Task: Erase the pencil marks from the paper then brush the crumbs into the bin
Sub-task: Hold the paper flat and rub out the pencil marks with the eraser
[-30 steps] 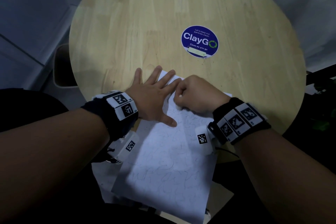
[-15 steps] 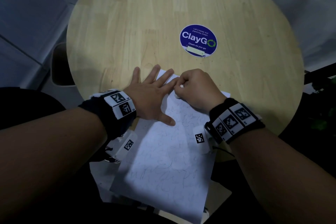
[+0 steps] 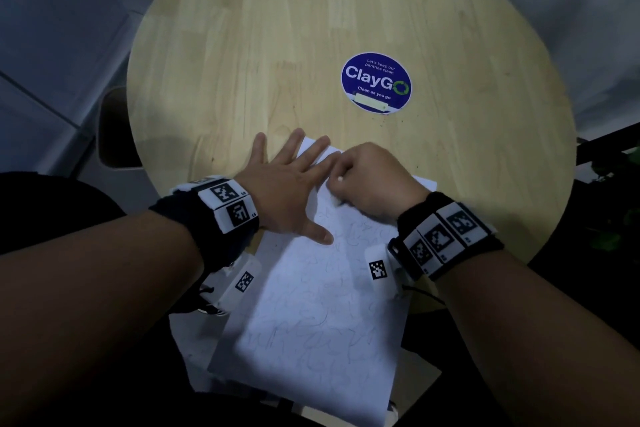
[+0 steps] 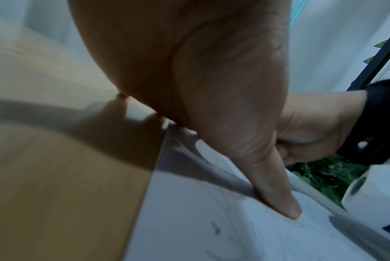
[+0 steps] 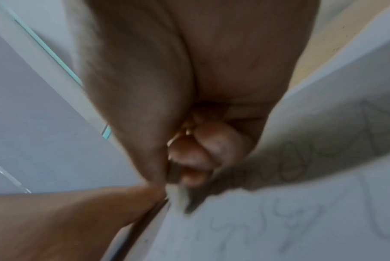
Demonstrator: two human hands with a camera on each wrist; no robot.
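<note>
Mostly hidden: eraser (image 5: 177,195) in right hand (image 3: 372,180).

Paper (image 3: 311,315): white, grey pencil scribbles. Counter (image 3: 277,45): pale wood grain. Sticker (image 3: 376,82): blue, white lettering, green ring.

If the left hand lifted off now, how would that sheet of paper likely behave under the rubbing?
Probably it would slide or buckle: the paper looks thin and floppy, overhanging the table edge unsupported. The left hand lies flat across it, likely because the right hand drags the eraser across it. The smooth wood looks slippery.
</note>
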